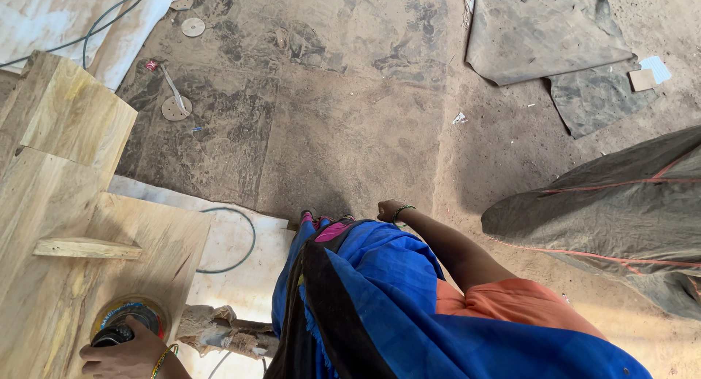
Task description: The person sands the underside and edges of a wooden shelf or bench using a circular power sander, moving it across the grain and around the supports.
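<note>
- Wrapped around the black body of a round sander, the grip of the left hand is seen with fingers curled over the top of the tool.
- That sander is pressed flat on a pale wooden panel, at the panel's near edge, with its disc rim showing around the hand.
- Bright bangles are worn on the left wrist, just beside the sander.
- Well apart from the sander, the right hand is held out over the dirt floor, its arm stretched straight from an orange sleeve.
- Its grip is closed into a loose fist; nothing can be seen held in it.
- Loose sanding discs are scattered on the floor beyond the panel.
- A thin cable is looped just past the panel's far corner.
</note>
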